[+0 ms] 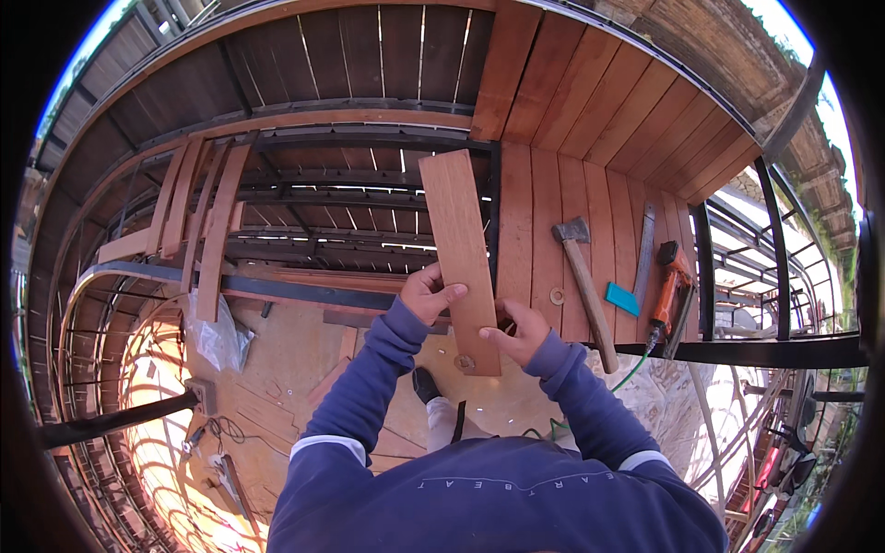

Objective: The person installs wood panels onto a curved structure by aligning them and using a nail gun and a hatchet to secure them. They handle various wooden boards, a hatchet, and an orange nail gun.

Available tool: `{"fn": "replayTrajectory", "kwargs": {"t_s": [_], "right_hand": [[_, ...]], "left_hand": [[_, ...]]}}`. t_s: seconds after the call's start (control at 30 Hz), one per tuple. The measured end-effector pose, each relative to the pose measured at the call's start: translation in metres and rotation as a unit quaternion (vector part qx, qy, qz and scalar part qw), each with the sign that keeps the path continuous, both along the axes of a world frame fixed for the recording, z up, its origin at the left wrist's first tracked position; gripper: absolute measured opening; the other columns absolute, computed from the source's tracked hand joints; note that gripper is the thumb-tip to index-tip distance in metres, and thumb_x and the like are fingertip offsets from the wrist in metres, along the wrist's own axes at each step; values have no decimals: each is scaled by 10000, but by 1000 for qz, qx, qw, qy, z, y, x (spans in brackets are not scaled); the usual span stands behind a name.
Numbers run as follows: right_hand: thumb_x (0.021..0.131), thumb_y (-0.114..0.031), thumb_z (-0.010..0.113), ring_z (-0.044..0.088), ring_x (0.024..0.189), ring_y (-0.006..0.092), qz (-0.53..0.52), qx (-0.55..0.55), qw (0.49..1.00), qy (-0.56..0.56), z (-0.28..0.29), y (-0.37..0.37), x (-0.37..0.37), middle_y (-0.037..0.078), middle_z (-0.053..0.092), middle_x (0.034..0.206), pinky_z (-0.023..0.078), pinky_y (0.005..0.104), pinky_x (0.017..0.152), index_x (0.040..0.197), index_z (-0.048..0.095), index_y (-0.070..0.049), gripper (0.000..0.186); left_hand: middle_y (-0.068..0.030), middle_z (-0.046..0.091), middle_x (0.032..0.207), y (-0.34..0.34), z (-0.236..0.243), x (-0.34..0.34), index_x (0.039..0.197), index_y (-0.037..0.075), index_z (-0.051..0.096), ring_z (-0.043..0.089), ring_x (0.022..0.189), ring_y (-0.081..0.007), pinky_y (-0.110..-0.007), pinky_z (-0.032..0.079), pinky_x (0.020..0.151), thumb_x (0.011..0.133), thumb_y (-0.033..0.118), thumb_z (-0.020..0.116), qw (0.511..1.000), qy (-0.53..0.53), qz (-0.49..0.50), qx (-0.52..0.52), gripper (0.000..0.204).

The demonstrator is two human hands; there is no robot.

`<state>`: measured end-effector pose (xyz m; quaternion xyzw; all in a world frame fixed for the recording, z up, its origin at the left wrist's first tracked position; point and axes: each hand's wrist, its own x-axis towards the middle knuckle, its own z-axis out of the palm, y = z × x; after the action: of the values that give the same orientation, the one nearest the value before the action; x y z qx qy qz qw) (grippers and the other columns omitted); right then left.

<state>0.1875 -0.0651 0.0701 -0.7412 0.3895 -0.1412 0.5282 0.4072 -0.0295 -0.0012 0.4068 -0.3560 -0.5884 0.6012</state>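
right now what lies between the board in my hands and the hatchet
In the head view, a small flat ring lies on the laid deck planks between the held board and the hatchet.

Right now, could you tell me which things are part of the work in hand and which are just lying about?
In hand: wooden board, held by left hand and right hand.
Lying about: hatchet, orange power tool, washer, blue scrap, plastic bag.

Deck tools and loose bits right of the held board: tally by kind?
Hatchet: 1
Orange power tool: 1
Flat grey bar: 1
Blue block: 1
Washer ring: 1
Total: 5
The board itself is held by the left hand and right hand.
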Motion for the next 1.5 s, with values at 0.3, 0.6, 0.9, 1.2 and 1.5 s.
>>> {"fn": "replayTrajectory", "kwargs": {"t_s": [0.3,0.6,0.9,1.2,1.5], "right_hand": [[944,-125,663,638,829,97,-300,-64,947,-95,25,-55,43,69,707,944,522,261,709,1120,641,36,239],[868,-217,727,658,656,192,-422,-284,861,1,19,-214,55,139,708,773,514,336,636,965,675,22,263],[825,-292,719,664,743,431,-448,-299,833,127,-25,-277,68,241,665,752,518,462,648,882,646,17,323],[846,-267,685,650,735,465,-441,-350,823,77,-23,-279,84,273,649,735,513,513,647,878,608,19,298],[861,-301,668,648,724,470,-415,-400,808,121,-42,-294,78,260,653,729,524,532,659,914,611,7,318]], "left_hand": [[-158,702,768,25,-16,69,999,79,668,694,739,-346,-452,544,656,947,422,592,742,-670,14,40,355],[-166,666,650,17,-6,58,862,103,647,669,614,-372,-482,535,588,928,470,567,729,-677,-15,95,381],[-151,625,594,13,-1,59,734,73,601,639,564,-343,-455,528,570,868,353,628,743,-668,19,42,312],[-154,633,606,15,5,57,728,81,609,645,576,-348,-465,522,566,858,376,629,726,-681,-1,96,323],[-148,668,653,10,4,53,806,118,653,672,628,-354,-466,531,605,858,429,631,718,-688,-2,103,316]]}}
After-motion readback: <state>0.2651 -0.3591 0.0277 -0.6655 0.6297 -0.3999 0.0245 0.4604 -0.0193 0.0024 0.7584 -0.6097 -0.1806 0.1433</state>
